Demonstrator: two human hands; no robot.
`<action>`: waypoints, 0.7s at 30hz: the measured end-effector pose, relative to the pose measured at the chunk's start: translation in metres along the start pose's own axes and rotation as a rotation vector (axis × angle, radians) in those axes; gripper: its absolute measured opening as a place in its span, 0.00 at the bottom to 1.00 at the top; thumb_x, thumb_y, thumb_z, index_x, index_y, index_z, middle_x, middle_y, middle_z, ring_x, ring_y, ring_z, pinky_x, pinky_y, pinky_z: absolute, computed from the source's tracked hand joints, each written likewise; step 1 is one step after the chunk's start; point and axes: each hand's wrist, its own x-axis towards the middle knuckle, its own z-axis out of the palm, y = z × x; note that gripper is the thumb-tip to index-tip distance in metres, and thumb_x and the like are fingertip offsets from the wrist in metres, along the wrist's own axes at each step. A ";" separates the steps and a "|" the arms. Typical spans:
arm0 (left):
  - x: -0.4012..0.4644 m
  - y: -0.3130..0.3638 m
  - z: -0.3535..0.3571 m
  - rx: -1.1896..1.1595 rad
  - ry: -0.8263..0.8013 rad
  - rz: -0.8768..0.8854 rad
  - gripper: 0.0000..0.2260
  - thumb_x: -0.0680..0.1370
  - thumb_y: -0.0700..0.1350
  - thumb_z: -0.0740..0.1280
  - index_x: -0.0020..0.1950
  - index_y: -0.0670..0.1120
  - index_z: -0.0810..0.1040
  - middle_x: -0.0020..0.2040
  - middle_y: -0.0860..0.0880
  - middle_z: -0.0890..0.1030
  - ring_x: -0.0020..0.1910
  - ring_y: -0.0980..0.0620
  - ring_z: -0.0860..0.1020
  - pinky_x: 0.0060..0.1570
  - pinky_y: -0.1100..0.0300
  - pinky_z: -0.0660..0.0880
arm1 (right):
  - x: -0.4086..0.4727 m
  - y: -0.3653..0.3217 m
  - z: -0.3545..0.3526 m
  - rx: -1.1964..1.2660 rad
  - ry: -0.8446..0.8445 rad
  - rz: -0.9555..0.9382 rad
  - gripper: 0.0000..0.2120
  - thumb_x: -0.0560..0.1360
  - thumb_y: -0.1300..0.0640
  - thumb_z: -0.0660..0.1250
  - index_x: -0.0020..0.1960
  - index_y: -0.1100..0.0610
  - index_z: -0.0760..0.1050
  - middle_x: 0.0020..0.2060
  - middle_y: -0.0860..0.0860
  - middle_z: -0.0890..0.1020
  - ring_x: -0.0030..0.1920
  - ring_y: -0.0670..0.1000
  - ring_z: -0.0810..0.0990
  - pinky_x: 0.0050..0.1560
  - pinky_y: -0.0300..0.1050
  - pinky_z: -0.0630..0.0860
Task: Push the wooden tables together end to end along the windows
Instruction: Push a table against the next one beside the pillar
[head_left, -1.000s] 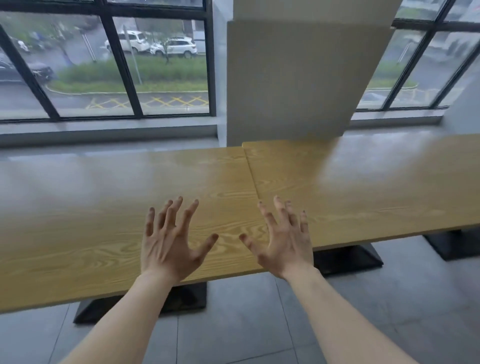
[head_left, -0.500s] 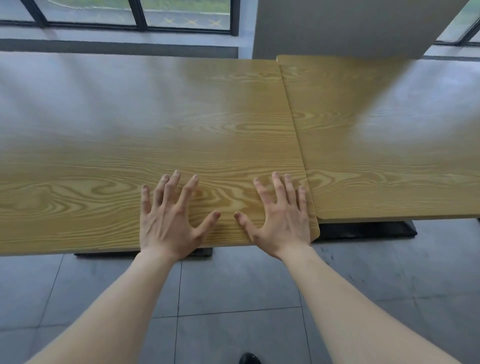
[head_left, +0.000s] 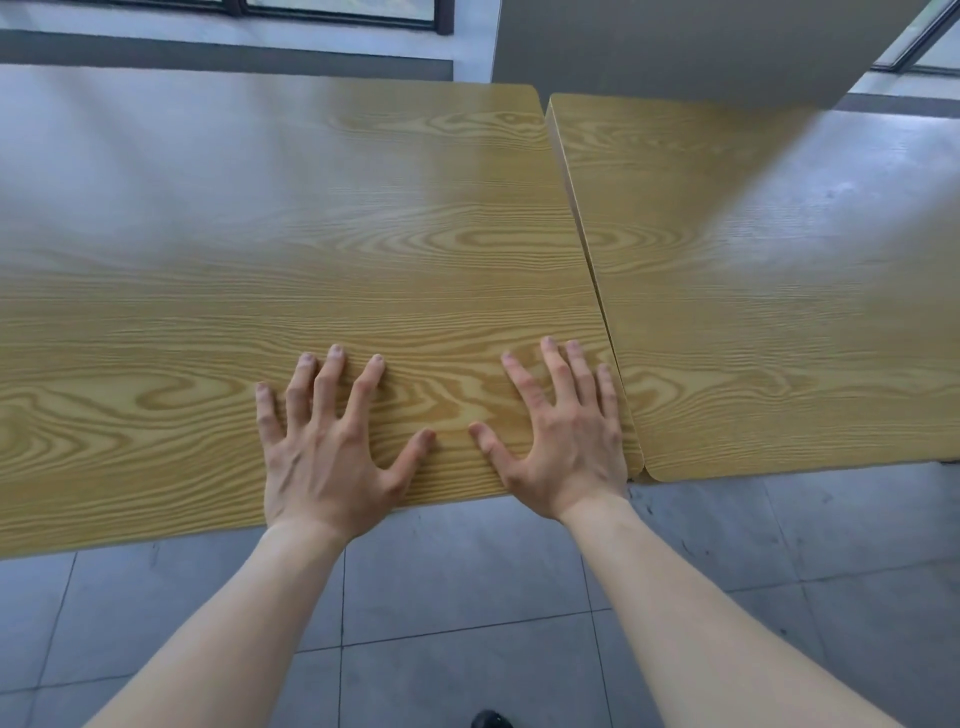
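Observation:
Two wood-grain tables stand end to end below the windows. The left table (head_left: 311, 234) fills most of the view; the right table (head_left: 779, 312) meets it along a narrow seam that runs from the far edge to the near edge. My left hand (head_left: 332, 441) lies flat on the left table near its front edge, fingers spread. My right hand (head_left: 563, 431) lies flat on the same table's front right corner, its little finger close to the seam. Neither hand holds anything.
A grey square pillar (head_left: 701, 47) rises behind the seam, touching the far end of the right table. Window frames (head_left: 337, 10) and a sill run along the back. Grey floor tiles (head_left: 467, 597) lie under my arms, with a dark shoe tip (head_left: 491, 719) at the bottom.
My head has tilted down and come closer, so the windows have left the view. My hands came down from above the table onto its top, and the tables' front edges now line up more closely.

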 end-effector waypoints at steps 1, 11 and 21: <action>0.003 0.000 0.000 0.000 0.000 -0.001 0.41 0.73 0.77 0.54 0.81 0.57 0.62 0.82 0.46 0.59 0.83 0.41 0.52 0.79 0.33 0.44 | 0.003 0.000 0.000 0.000 0.000 -0.002 0.40 0.77 0.23 0.49 0.83 0.41 0.57 0.84 0.55 0.55 0.84 0.57 0.47 0.82 0.65 0.45; 0.002 0.002 -0.009 -0.037 -0.001 0.004 0.40 0.74 0.76 0.53 0.82 0.58 0.59 0.83 0.46 0.59 0.83 0.43 0.52 0.79 0.35 0.44 | 0.003 -0.002 -0.010 0.028 -0.031 0.009 0.42 0.76 0.21 0.48 0.84 0.41 0.52 0.85 0.56 0.53 0.84 0.58 0.46 0.82 0.65 0.44; 0.081 0.023 -0.111 -0.067 0.172 0.084 0.40 0.74 0.76 0.52 0.82 0.58 0.59 0.83 0.46 0.60 0.83 0.43 0.55 0.81 0.38 0.43 | 0.054 -0.030 -0.102 0.065 0.047 -0.008 0.44 0.75 0.20 0.46 0.84 0.40 0.49 0.85 0.54 0.51 0.84 0.57 0.45 0.82 0.63 0.44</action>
